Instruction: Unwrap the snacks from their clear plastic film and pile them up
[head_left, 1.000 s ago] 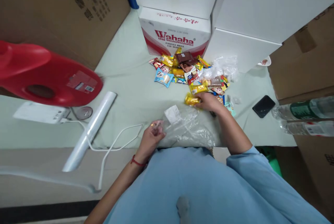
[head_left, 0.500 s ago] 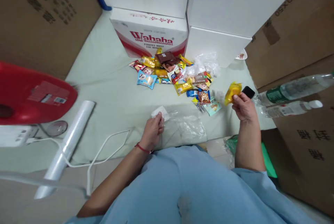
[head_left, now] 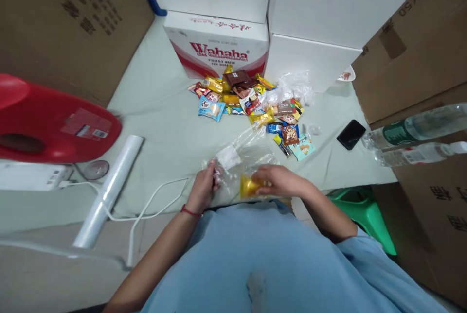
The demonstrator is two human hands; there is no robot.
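Observation:
My left hand (head_left: 205,185) is closed on the edge of a clear plastic bag (head_left: 229,179), which lies near the front edge of the covered table. A white paper label (head_left: 229,157) shows on the bag, just beyond my fingers. My right hand (head_left: 279,180) grips a yellow-wrapped snack (head_left: 248,186) low over the bag; whether it is inside the bag I cannot tell. Past both hands lies a pile of wrapped snacks, with a light-blue packet (head_left: 211,108), a brown packet (head_left: 235,78) and a mint-green packet (head_left: 302,147) among them.
A Wahaba-style carton (head_left: 219,50) stands behind the pile. To the right lie a black phone (head_left: 350,134) and two plastic bottles (head_left: 419,152). On the left are a red plastic object (head_left: 87,118), a clear film roll (head_left: 109,191) and a white cable (head_left: 160,185). A green stool (head_left: 368,223) stands below.
My right hand has brought the yellow-wrapped snack from beside the phone leftward and down to the plastic bag. My left hand keeps its hold on the bag. The phone is now uncovered.

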